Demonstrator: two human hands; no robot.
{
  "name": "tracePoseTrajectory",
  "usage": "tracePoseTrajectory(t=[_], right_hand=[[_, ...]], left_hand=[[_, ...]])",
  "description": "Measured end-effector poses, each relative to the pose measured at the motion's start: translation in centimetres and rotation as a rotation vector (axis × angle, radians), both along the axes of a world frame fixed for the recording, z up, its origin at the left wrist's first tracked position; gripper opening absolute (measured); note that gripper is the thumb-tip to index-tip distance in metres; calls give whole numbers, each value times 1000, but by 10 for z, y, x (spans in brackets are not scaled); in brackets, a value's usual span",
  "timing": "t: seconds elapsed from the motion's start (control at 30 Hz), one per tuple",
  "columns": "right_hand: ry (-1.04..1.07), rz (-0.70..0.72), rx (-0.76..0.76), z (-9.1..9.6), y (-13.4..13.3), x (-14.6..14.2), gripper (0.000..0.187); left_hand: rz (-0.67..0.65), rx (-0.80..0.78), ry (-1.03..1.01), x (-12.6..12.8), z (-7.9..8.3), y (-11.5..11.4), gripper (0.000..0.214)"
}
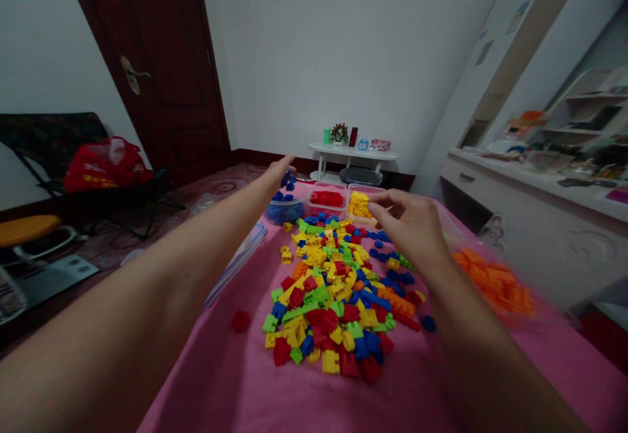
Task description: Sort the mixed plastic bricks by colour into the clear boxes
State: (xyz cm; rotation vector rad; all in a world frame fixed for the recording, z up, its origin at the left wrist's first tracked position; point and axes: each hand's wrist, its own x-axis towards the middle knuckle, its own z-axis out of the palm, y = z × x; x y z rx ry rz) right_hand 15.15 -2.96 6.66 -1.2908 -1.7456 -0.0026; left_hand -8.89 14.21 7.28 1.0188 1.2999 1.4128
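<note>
My left hand (280, 174) is stretched over a round clear tub (284, 210) of blue building blocks. Blue blocks (286, 178) show against its fingers, and others are just below, over the tub. My right hand (409, 217) hangs above the right side of the block pile, beside a clear box of yellow blocks (360, 204). Its fingers are curled toward the thumb; anything between them is hidden. Below and between both arms spreads a mixed pile of building blocks (328, 282) in red, yellow, green, blue and orange.
A clear box of red blocks (327, 198) stands between the blue and yellow ones. Orange blocks (495, 279) lie in a clear container on the right. Everything rests on a pink cloth (216, 381). A stray red block (240, 320) lies left of the pile, near a plastic bag (238, 263).
</note>
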Motion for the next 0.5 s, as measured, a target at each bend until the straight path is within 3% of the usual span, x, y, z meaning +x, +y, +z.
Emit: tracePoseTrajectory(t=[0.1, 0.17, 0.23, 0.37, 0.5], right_hand=[[-98, -3, -110, -7, 5, 0, 14], [-195, 6, -215, -14, 7, -4, 14], [-311, 31, -297, -22, 7, -9, 16], [-499, 134, -391, -31, 2, -19, 19], [-592, 206, -491, -39, 0, -22, 42]], left_hand=[[6, 249, 497, 8, -9, -12, 29], [-137, 344, 629, 19, -17, -32, 28], [-377, 306, 729, 29, -23, -57, 29], [-787, 283, 1183, 36, -29, -103, 28], [-889, 293, 1434, 32, -30, -123, 47]])
